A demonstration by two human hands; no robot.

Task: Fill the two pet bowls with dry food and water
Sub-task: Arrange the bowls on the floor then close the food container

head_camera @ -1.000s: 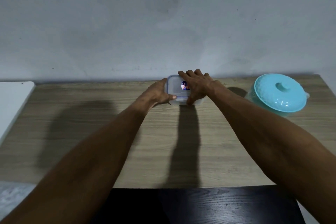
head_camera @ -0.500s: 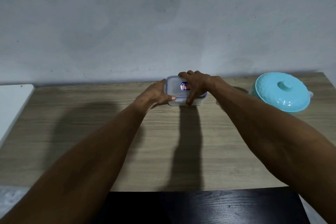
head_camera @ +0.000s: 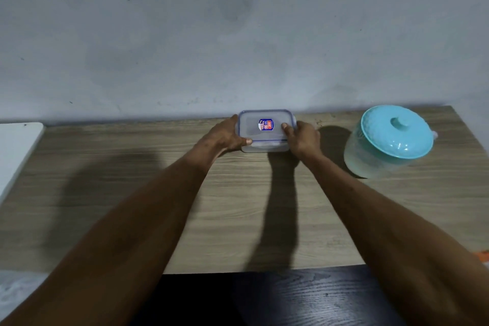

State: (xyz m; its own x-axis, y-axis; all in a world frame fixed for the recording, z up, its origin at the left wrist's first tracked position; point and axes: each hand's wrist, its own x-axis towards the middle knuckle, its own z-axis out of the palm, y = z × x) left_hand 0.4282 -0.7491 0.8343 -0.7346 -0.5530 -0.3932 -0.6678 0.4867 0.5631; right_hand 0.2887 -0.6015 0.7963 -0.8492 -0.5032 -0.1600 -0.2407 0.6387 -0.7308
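Note:
A small clear plastic food box (head_camera: pixel 264 135) with a blue-edged clip lid and a sticker on top stands near the back of the wooden table (head_camera: pixel 238 206). My left hand (head_camera: pixel 225 136) grips its left end, thumb along the front edge. My right hand (head_camera: pixel 301 139) grips its right end, thumb on the lid. What is inside the box cannot be made out. A translucent round container with a turquoise knobbed lid (head_camera: pixel 394 135) stands at the back right, apart from both hands. No pet bowls are in sight.
A grey wall runs right behind the table. A white surface (head_camera: pixel 16 151) adjoins the table's left side. A dark wood-grain surface (head_camera: pixel 291 299) lies below the table's front edge.
My right hand has slid off the top of the lid to the box's right end. The left hand has kept its grip on the left end.

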